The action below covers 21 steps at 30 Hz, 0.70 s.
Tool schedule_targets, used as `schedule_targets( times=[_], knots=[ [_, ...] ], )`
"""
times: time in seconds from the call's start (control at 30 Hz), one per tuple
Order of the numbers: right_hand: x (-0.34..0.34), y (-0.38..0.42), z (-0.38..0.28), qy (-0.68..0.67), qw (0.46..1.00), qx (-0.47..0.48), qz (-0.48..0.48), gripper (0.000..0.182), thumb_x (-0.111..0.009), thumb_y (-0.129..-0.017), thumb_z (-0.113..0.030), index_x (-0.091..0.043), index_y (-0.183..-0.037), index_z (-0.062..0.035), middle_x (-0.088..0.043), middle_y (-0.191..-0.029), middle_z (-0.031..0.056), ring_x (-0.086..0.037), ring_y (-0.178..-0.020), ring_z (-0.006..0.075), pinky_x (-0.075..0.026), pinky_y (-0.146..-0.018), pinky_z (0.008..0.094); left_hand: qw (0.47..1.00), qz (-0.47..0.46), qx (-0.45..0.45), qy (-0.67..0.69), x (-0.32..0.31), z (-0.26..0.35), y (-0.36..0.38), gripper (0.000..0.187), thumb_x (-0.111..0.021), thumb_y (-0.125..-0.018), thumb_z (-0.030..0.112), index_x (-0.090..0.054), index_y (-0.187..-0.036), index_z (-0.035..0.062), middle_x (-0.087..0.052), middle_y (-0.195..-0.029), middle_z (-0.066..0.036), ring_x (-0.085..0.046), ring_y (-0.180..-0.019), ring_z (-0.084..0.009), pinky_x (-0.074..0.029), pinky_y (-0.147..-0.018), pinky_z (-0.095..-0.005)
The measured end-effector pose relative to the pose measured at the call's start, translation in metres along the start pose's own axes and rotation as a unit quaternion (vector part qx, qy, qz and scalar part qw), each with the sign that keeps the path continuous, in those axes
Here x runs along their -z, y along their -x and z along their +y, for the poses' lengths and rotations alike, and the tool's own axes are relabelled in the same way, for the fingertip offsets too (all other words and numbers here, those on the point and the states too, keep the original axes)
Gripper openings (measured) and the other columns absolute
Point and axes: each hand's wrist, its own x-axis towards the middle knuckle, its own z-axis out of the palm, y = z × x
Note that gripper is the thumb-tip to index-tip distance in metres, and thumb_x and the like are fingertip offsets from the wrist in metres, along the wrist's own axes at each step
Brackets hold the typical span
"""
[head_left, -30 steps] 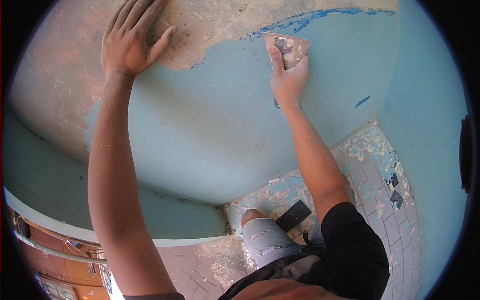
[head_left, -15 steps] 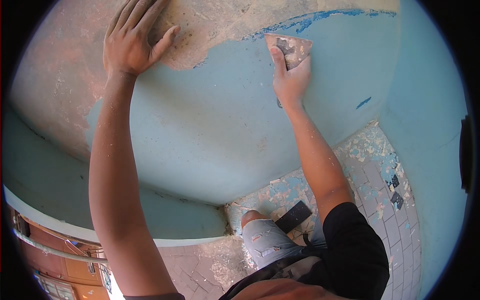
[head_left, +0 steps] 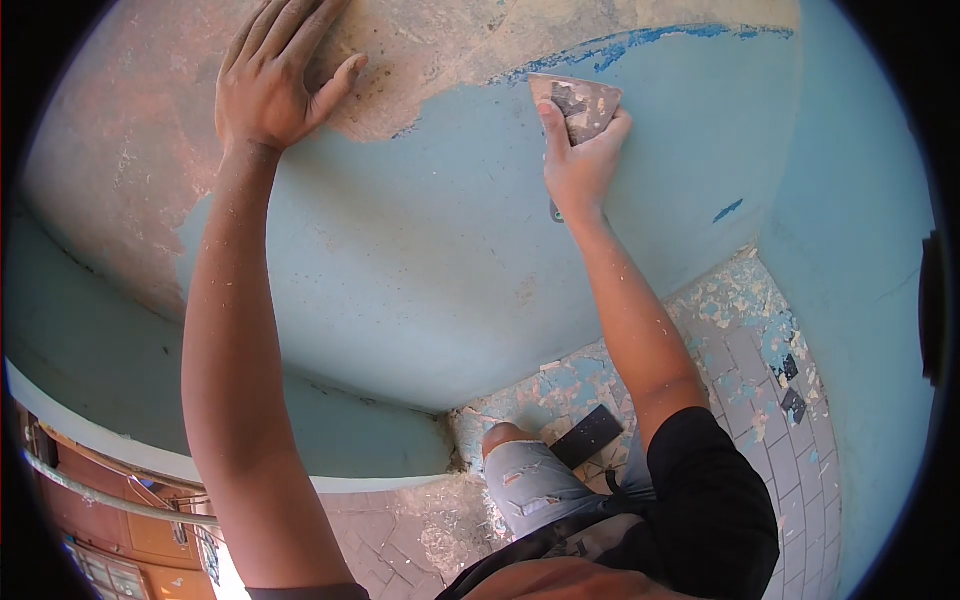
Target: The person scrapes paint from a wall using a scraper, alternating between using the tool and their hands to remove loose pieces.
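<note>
My right hand grips a scraper with a wide, paint-flecked metal blade. The blade's broad edge points up, near the ragged border where blue paint meets bare plaster. A bit of the handle's end shows below my palm. Flat against the bare plaster at the upper left rests my left hand, fingers stretched and thumb apart, with dust on it. Light blue paint covers the wall below, and a darker blue strip runs along the paint's upper border.
Paint flakes litter the tiled floor along the wall's foot. A dark flat rectangular piece lies beside my knee. Another blue wall rises at the right. A low ledge curves along the left.
My right hand and the scraper have shifted very slightly down. The left hand appears a little further right in view, still flat on the wall.
</note>
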Motion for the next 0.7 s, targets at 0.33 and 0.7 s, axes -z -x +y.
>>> schedule_targets(
  times=[0.33,0.7],
  knots=[
    [0.002,0.001,-0.011,-0.057,0.996,-0.052,-0.042,0.083,-0.082,-0.091,-0.058,-0.045,-0.127,0.0075,-0.066,-0.104,0.0195,-0.069,-0.088,0.0319,-0.056,-0.078,0.0427,1.000,0.013,0.000,0.001,-0.001,-0.001,0.001,0.073,-0.058,-0.092,0.055,-0.064,-0.145,0.0035,-0.055,-0.158,-0.020,-0.047,-0.150,-0.0370,-0.034,-0.126,-0.0525],
    [-0.001,-0.004,0.001,-0.018,0.997,0.070,-0.021,0.068,-0.080,-0.093,-0.054,-0.046,-0.109,0.0023,-0.071,-0.089,0.0187,-0.075,-0.075,0.0364,-0.058,-0.062,0.0431,0.999,-0.026,0.021,0.005,0.007,0.003,0.000,0.075,-0.059,-0.092,0.056,-0.063,-0.146,0.0036,-0.054,-0.159,-0.020,-0.046,-0.151,-0.0381,-0.034,-0.125,-0.0530]
  ],
)
